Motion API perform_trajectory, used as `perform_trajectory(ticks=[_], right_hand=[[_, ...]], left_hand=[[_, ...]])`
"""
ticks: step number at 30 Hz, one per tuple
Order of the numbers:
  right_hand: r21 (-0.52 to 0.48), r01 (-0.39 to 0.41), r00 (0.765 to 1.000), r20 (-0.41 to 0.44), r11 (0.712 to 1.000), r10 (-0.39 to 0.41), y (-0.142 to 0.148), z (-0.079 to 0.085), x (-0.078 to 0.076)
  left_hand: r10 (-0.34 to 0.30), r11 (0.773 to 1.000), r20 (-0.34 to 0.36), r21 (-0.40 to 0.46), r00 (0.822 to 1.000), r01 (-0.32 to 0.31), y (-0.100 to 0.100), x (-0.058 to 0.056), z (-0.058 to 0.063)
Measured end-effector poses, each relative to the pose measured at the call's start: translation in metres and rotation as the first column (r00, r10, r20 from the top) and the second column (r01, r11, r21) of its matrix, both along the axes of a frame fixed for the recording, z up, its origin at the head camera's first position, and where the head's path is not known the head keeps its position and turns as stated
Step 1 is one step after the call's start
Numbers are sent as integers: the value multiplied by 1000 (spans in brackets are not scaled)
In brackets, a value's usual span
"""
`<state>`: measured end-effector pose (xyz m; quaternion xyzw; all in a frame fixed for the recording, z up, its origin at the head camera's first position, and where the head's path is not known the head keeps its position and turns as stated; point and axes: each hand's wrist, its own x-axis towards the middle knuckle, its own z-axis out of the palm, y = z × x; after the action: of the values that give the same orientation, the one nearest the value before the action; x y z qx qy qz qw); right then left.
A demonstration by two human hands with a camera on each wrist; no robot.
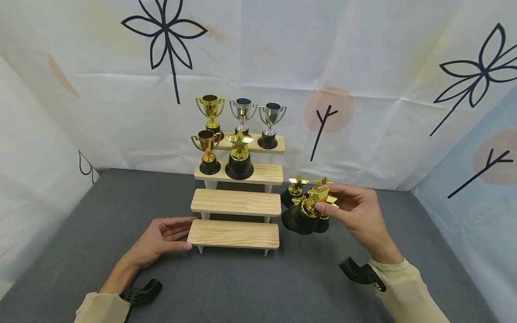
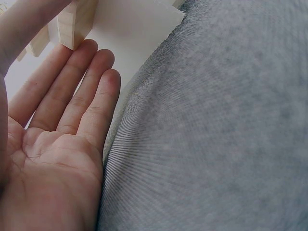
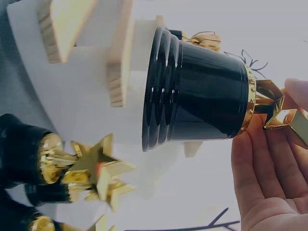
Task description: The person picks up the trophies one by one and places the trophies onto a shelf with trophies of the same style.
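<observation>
The right hand (image 1: 359,211) pinches a gold star trophy (image 1: 303,219) by its star (black base tilted) beside the right edge of the tiered display stand (image 1: 236,202); the left hand (image 1: 163,237), fingers extended, gripping nothing, is at its front left corner.

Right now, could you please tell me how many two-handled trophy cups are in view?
4: on the top shelf, a gold cup at left, then a middle silver cup and a right silver cup; on the shelf below, an orange-gold cup. None appears hidden.
</observation>
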<state>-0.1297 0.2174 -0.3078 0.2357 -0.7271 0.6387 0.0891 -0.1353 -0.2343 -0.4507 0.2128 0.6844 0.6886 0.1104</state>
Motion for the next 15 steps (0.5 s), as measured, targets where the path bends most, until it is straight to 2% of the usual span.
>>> perform_trajectory(ticks=[7,15], right_hand=[[75,15,1000,12,997,-16,-9,16,-7],[100,5,1000,13,995,-7,-20,32,-21]], left_hand=[[-6,1000,-7,7,1000,6,0,0,1],[-7,1000,-4,2,1000,7,0,0,1]])
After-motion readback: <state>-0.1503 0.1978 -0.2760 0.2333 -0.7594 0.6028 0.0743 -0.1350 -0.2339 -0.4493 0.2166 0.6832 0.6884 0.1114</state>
